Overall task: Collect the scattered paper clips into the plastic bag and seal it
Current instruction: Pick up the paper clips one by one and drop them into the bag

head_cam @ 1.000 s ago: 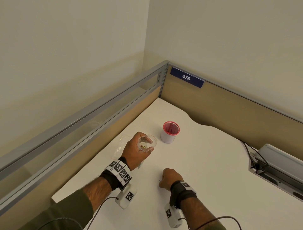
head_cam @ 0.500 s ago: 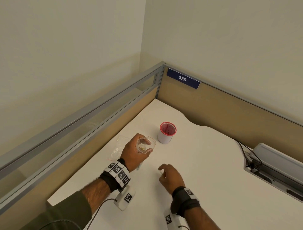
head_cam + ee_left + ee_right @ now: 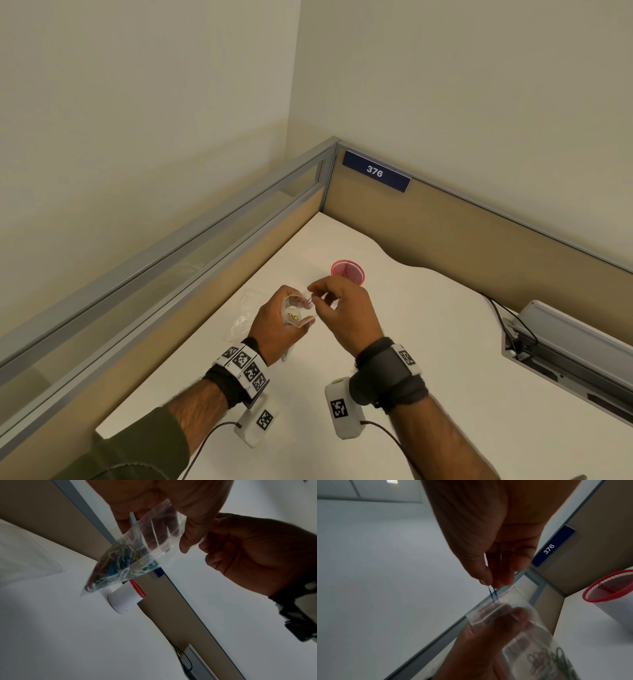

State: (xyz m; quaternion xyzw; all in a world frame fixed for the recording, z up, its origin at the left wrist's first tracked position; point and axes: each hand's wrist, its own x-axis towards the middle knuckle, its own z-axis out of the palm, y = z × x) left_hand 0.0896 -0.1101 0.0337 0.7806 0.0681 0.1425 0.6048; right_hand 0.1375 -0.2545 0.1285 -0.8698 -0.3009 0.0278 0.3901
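Furthest left on the white bench [image 3: 394, 342], lying flat beside the left wrist: a second clear plastic sheet or bag [image 3: 245, 317], untouched. Next, left hand [image 3: 274, 329] raised above the bench, fingers and thumb curled round the upper part of the plastic bag [image 3: 137, 550], holding its mouth up and spread open; bag hanging slantwise below the grip in the left wrist view, long axis running from the mouth down to the bottom corner, where a tangle of coloured paper clips [image 3: 115, 563] already sits. Just right of that, touching distance only: right hand [image 3: 346, 315] poised directly over the open mouth, thumb and fingertips [image 3: 488, 577] pinching one blue paper clip [image 3: 493, 595] by its upper end, clip hanging near vertical, long axis pointing straight down, lower tip level with or just inside the bag's rim [image 3: 488, 611]. Hard to tell whether tip and plastic actually touch. Likely step in hand: dropping this clip in; mouth lies straight below the pinch, so release alone should serve, provided the opening holds its shape. Sealing not yet begun. Further right and behind the hands, well apart from the bag: white cup with red mesh top [image 3: 347, 272], standing upright. No loose clips discernible on the bench in the head view, though too small to be sure.
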